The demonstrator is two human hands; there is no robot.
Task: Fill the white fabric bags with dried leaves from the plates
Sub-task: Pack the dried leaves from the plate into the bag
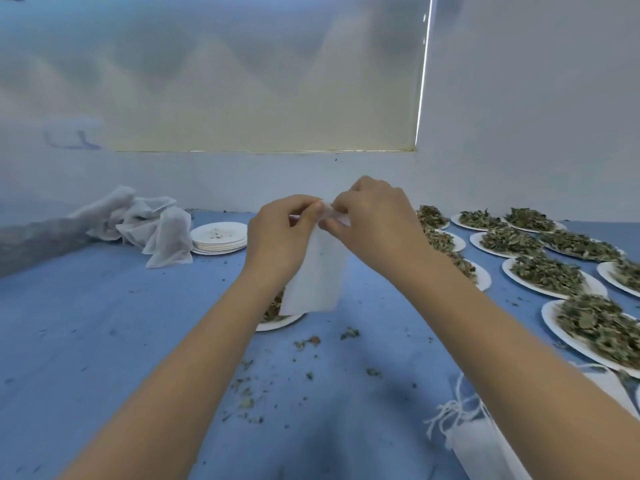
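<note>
A white fabric bag [317,271] hangs in the air above the middle of the blue-covered table [104,323], held up by its top edge. The left hand [280,233] pinches that edge from the left with curled fingers and thumb, and the right hand [374,223] pinches it from the right in the same way; the two sets of fingertips almost meet at the bag's mouth. The bag's lower edge hangs free, just in front of a plate of dried leaves [277,318] that lies directly below and is partly hidden by the bag and the left forearm.

To the right, many plates heaped with dried leaves [550,275] lie close together in rows, reaching to the table's right edge. Near the person on the right, a stack of flat bags with white drawstrings [474,441] lies under the right forearm. Loose leaf crumbs [246,400] are scattered over the cloth between the forearms.

At the far left, a heap of crumpled white bags [145,226] lies against the wall, with a stack of used plates [219,238] just beside it. The wide left part of the blue cloth carries only specks of leaf.
</note>
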